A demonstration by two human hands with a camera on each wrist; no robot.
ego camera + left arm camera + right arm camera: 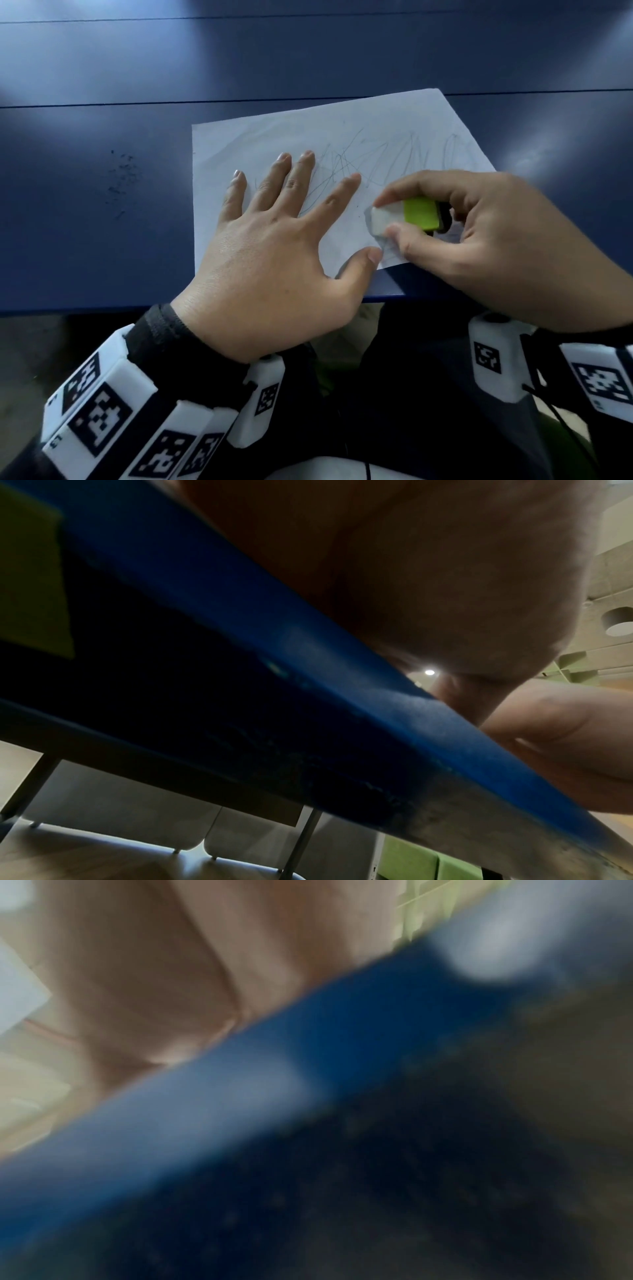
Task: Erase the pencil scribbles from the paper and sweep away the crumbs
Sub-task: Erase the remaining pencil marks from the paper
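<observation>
While left hand [270, 260] pins paper [394, 116], right hand [479, 246] pinches eraser [397, 216].

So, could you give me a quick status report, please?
Left hand flat on paper. Right hand pinching eraser on scribbles. Crumbs on table; nothing blocking.

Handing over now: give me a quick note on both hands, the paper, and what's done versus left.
Left hand: flat, fingers spread, pressing the paper onto the blue table.
Right hand: pinches the eraser, its white end on the paper's near edge.
Done: little; some dark crumbs lie on the table left of the sheet.
Left: pencil scribbles cover mid-sheet; erase them, then sweep crumbs.
</observation>
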